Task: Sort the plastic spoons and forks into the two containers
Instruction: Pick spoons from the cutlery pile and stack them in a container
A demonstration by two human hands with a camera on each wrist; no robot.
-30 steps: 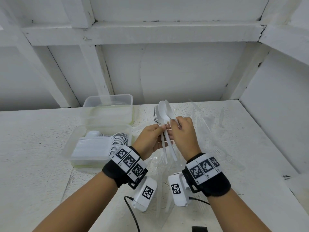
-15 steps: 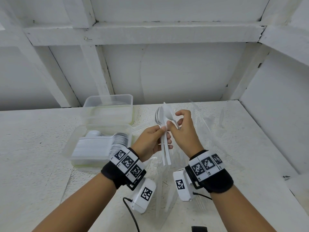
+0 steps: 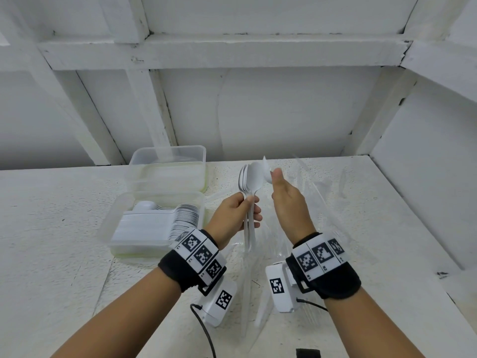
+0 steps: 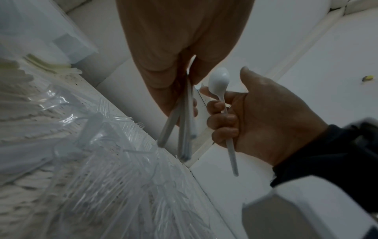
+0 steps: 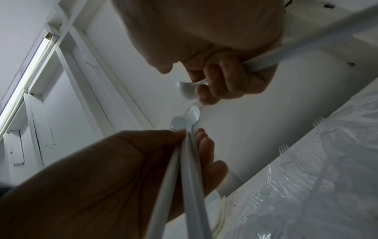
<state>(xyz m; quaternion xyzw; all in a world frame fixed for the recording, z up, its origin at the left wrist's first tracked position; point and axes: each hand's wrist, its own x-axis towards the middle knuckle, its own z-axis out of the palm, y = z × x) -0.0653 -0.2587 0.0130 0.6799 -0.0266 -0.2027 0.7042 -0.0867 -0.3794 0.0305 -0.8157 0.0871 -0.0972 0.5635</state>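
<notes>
2 containers at left: near container (image 3: 121, 223) stacked with spoons, far container (image 3: 167, 161) looks empty. Clear wrap (image 3: 322, 202) under hands. Left hand (image 3: 232, 215) grips spoon bundle (image 3: 249, 182); right hand (image 3: 289, 202), now pulled apart from it, grips 1 spoon (image 4: 218, 84).

I held a bunch of white plastic spoons (image 3: 249, 187) upright by their handles, bowls up and stacked close. One more white spoon (image 4: 222, 103) stood apart in my other fist, its handle poking out below my fingers (image 4: 223, 122). The near container (image 3: 154, 223), clear and rectangular, sat on the bench (image 3: 51, 215) with a tidy row of white spoons lying inside. The far container (image 3: 167, 166) touched its back edge; what it held I could not tell. Clear plastic forks (image 5: 283, 149) lay in crinkled wrapping on the bench.
</notes>
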